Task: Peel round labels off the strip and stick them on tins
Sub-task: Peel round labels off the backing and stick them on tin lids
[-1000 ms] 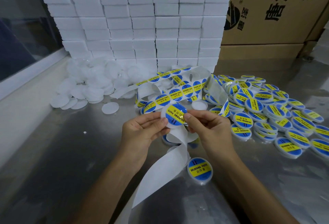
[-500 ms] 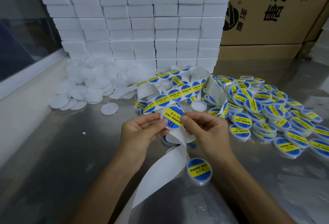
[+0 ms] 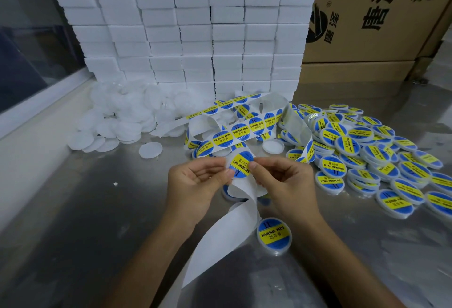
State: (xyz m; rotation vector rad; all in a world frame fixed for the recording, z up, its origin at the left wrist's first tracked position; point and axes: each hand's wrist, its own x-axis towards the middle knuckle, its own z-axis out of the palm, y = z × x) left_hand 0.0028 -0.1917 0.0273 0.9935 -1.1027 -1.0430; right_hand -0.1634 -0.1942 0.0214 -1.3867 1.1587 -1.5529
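Round label (image 3: 241, 163) reading "SOLDERING PASTE", pinched by left hand (image 3: 195, 185), right hand (image 3: 283, 183)

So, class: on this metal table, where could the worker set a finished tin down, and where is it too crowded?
Bare metal table lies left of the left hand, in front of the plain white lids. More shows right of the lone labelled tin. Crowded: the labelled tin pile on the right and the label strip beyond the right hand.

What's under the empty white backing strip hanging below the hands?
The white backing strip covers bare steel table and part of a blue-labelled tin by the left hand. Anything else beneath is hidden.
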